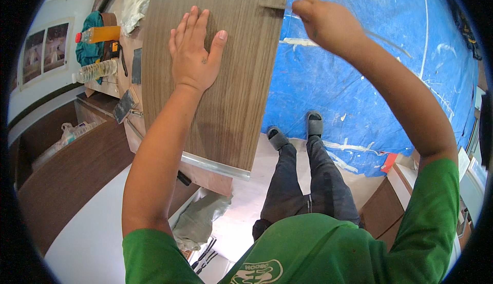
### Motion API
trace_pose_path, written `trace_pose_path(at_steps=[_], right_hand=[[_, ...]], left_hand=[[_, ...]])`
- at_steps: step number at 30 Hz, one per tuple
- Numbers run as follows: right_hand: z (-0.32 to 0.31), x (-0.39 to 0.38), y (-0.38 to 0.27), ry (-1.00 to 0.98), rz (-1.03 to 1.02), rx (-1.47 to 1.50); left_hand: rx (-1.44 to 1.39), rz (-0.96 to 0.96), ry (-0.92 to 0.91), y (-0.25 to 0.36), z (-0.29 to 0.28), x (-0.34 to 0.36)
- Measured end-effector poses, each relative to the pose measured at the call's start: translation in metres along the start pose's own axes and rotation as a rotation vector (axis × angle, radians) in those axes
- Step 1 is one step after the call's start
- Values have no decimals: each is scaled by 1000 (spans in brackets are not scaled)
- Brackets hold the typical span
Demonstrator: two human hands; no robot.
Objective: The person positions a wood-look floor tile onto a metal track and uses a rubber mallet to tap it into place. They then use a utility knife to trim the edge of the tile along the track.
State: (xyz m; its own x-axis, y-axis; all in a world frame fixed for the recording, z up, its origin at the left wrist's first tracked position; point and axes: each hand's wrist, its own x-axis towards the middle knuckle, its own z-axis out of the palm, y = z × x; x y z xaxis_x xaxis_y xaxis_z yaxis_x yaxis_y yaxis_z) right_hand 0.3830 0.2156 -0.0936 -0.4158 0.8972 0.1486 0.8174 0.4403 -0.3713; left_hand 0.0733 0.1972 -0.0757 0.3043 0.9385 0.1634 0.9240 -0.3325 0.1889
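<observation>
My left hand [194,53] lies flat on a long brown wood-grain panel [226,104], fingers stretched out and thumb apart. At the panel's right edge my right hand [328,24] is closed around a thin dark flat tool [273,8]. One end of that tool reaches over the panel's surface; the fist hides the rest, and motion blurs it, so its exact kind does not show. A thin pale curved strip [389,43] shows behind the right wrist; whether it is part of the tool I cannot tell.
Left of the panel, a worktop bears an orange drink bottle [102,34], a clear plastic bottle [96,71], teal cloth [87,53] and a crumpled plastic bag [135,4]. Blue sheeting [370,99] with tape covers the floor at right. A grey cloth [200,222] hangs below the panel.
</observation>
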Motion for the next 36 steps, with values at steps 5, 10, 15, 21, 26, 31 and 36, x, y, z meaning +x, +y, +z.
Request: trace_pose_path(at_steps=[5,10,15,21,26,31,36], right_hand=[[0,-41,-44,-128,7,77],[1,-83,-85,-294,-67,262],[-2,-30,-48,-116,213,102],[-10,51,52,128,309,-3],[10,14,12,46,155,9],[12,-46,-45,-44,39,45],[11,-90,-101,-278,79,154]], left_hand=[[-2,-1,-8,-1,1,0],[4,-3,-9,-1,2,0],[17,3,20,-6,-1,-7],[-17,34,52,-1,5,0],[0,39,64,-5,8,-3],[-10,20,53,-5,10,-3],[11,37,97,-10,12,-6]])
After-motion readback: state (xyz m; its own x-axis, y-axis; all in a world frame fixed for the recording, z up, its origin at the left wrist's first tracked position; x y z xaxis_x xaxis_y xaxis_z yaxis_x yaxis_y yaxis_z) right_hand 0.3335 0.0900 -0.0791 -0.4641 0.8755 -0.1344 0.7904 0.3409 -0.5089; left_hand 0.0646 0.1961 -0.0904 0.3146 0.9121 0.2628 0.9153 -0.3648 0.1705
